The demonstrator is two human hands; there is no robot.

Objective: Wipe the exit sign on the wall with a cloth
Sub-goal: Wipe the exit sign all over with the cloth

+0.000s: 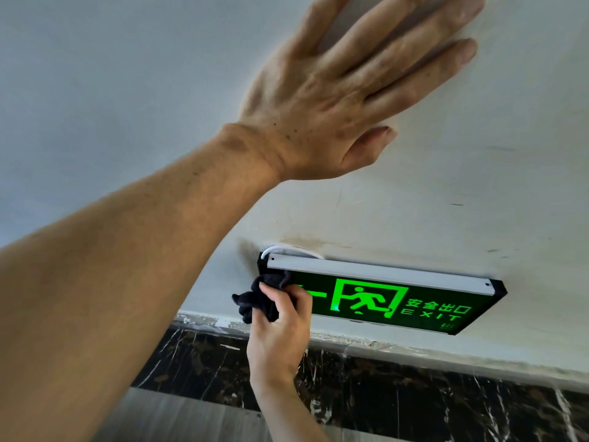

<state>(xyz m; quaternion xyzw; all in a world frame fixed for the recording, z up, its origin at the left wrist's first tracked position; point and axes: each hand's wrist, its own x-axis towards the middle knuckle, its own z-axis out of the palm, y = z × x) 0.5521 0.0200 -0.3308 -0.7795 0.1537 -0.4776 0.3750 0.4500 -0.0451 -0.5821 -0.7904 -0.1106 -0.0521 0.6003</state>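
A black exit sign (414,306) with a glowing green running figure and the word EXIT is mounted low on a pale wall (446,193), under a silver top strip. My right hand (280,339) reaches up from below and is shut on a crumpled black cloth (256,303). It presses the cloth against the sign's left end, covering part of the green arrow. My left hand (334,100) lies flat on the wall well above the sign, fingers spread, holding nothing. My left forearm crosses the view from the lower left.
A thin white cable (287,248) loops out above the sign's top left corner, beside a dark smudge on the wall. A dark marble skirting (414,397) with chipped paint along its top runs below the sign. Grey floor (178,416) lies beneath.
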